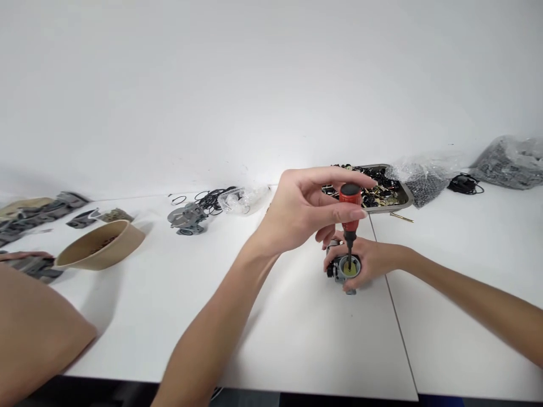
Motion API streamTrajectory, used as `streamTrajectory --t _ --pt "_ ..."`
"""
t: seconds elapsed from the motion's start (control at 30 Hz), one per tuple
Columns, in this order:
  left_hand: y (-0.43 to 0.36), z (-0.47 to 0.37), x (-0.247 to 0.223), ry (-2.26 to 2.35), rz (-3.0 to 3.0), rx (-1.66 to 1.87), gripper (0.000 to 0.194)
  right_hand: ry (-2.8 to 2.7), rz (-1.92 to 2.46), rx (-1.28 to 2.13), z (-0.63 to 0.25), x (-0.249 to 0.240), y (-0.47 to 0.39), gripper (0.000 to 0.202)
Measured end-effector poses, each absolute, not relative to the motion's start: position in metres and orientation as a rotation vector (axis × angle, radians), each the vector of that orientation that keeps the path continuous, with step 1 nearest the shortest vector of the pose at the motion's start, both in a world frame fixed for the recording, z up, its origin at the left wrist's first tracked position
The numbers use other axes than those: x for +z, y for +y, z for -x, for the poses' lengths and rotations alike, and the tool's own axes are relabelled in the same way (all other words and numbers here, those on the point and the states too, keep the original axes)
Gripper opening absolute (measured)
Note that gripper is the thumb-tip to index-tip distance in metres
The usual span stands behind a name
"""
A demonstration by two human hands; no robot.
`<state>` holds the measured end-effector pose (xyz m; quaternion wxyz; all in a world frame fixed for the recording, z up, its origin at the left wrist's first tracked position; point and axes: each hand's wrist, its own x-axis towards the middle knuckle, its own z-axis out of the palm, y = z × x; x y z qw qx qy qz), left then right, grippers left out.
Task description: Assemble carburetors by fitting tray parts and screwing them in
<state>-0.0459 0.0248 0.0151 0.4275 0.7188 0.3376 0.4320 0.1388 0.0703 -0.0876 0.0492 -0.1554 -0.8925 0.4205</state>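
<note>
My left hand (299,209) is closed around the red handle of a screwdriver (350,225), thumb and fingers on its sides near the black cap. Upright, the tool points down, its tip at the middle of a brass-coloured disc (353,271). That disc lies inside the round bore of a small grey metal carburetor body (338,275). Wrapped around the carburetor from the right, my right hand (371,257) grips it on the white table (305,333). The screw under the tip, if there is one, is too small to make out.
Behind my hands is a metal tray (408,198) of brass and black parts; a brass rod (401,217) lies beside it. Bags of small parts (428,175) stand right. Left are another carburetor (189,219), black rings (214,199), a tan bowl (102,249) and another person's arm (34,328).
</note>
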Motion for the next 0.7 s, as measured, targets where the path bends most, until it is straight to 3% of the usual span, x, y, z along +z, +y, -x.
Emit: streamTrajectory --t 0.13,0.27,0.43,0.53,0.7 --pt "0.022 0.051 0.02 0.817 -1.795 1.0 0.031 -2.812 0.495 1.29 -0.137 -0.081 0.072 0.05" --pt "0.026 0.048 0.017 0.792 -1.803 1.002 0.025 -2.928 0.573 1.193 -0.146 -0.047 0.087 0.083" --pt "0.026 0.038 0.012 0.84 -1.75 1.114 0.043 -2.522 0.738 0.861 -0.164 0.033 0.089 0.027" --pt "0.023 0.038 0.015 0.824 -1.715 1.121 0.056 -2.303 0.767 0.6 -0.163 0.063 0.07 0.019" --pt "0.021 0.044 0.02 0.876 -1.71 1.125 0.065 -2.386 0.676 0.407 -0.152 0.064 0.05 0.022"
